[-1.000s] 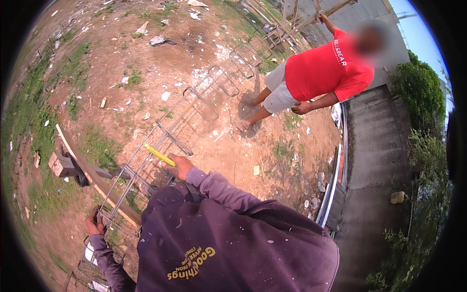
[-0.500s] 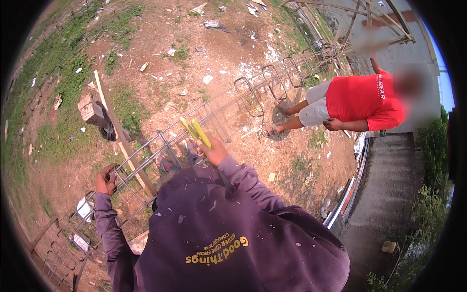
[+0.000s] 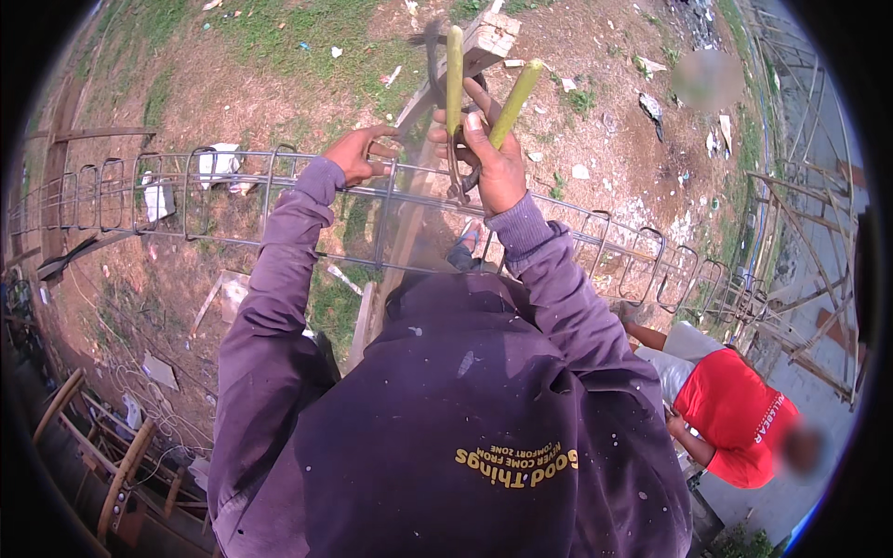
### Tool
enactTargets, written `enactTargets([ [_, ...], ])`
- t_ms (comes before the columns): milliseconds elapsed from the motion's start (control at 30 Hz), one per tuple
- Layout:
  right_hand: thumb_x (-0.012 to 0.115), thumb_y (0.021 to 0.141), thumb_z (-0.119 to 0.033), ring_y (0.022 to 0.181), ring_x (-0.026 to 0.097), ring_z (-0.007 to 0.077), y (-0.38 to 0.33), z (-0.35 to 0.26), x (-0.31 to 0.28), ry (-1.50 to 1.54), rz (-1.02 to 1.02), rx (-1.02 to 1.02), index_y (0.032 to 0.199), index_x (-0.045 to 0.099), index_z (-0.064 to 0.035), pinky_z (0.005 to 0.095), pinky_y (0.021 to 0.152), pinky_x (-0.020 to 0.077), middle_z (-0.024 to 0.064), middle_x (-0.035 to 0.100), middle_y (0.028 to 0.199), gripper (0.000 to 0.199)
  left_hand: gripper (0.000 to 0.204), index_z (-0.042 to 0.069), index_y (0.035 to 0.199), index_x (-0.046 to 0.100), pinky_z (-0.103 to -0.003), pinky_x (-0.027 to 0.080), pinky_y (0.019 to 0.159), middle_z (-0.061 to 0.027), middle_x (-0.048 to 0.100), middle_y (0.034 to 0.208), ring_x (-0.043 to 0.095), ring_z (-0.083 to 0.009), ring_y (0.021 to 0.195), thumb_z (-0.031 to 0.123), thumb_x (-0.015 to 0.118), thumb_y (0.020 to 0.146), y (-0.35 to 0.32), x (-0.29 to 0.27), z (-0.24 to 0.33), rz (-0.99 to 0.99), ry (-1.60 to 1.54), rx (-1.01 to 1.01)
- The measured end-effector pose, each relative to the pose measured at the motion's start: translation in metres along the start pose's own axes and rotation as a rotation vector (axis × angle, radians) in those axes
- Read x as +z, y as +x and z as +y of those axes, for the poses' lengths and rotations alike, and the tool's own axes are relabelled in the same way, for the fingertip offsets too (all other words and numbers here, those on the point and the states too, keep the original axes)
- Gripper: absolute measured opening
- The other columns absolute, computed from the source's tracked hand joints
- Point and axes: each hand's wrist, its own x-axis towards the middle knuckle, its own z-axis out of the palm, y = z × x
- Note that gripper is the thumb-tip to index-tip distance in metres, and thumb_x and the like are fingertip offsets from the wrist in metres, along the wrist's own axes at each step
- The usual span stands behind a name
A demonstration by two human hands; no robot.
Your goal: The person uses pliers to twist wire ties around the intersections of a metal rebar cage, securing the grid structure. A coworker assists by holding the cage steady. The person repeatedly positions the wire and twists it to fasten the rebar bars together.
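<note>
In the head view, you have the steel bar cage (image 3: 383,219) in front of your body; its long axis goes across you, from your left side to your right side, and drops slightly toward the right. Your left hand (image 3: 353,155) is at the far long edge of this cage, beside a hoop; its fingers are spread apart, and whether they touch the bar I cannot tell. Your right hand (image 3: 498,167) is clamped on a pair of pincers (image 3: 454,116) with yellow-green handles. These handles point away from you and stand apart, while the metal end comes back toward your body, over the far edge of the cage. So the pincers lie roughly across the long axis of the cage, and they are to the right of your left hand. Of the two hands, the left is nearer to that hoop, and the right is a little further along the far edge. Whether the metal tips touch a bar, I cannot say. A wooden plank (image 3: 363,325) passes under the cage, and a wooden block (image 3: 493,34) lies on the ground (image 3: 307,102) beyond the far edge. A co-worker in a red shirt (image 3: 735,409) is near the right part of the cage, on your side.
</note>
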Motion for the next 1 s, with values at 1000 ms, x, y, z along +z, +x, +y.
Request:
enactTargets([
  [1000, 0.054, 0.099, -0.015, 0.081, 0.061, 0.0161, 0.120, 0.099, 0.053, -0.220, 0.392, -0.068, 0.145, 0.041, -0.0030, 0.0274, 0.069, 0.0548, 0.0109, 0.058, 0.115, 0.049, 0.089, -0.003, 0.147, 0.034, -0.031, 0.051, 0.059, -0.0148, 0.072, 0.109, 0.067, -0.0178, 0.071, 0.005, 0.077, 0.070, 0.015, -0.003, -0.019, 0.049, 0.122, 0.072],
])
